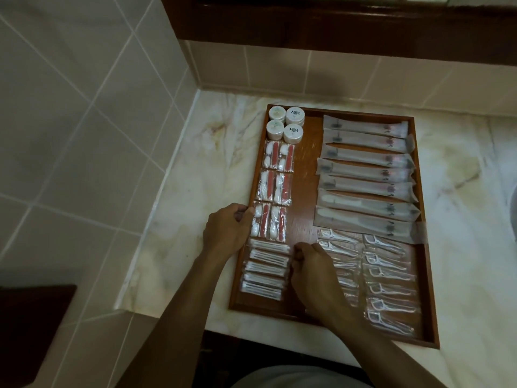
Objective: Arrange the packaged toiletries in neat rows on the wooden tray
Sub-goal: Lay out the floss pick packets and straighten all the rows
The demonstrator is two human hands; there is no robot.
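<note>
Beige wall tiles [70,113] close off the left, meeting a pale marble counter [207,169] where the rectangular brown wooden tray [303,175] sits. The left hand [226,228] curls over the tray's left rim, fingers bent beside the red-and-white cotton packets [275,189]; whether it grips anything I cannot tell. Four round white jars [285,124] stand in the far corner. The right hand [310,268], loosely closed, pinches at the stacked clear cotton-swab sachets [265,268]. Rightward lie long frosted toothbrush sleeves [366,175] and clear floss-pick packets [389,281].

A marble counter [212,152] bears the wooden tray [307,175].
</note>
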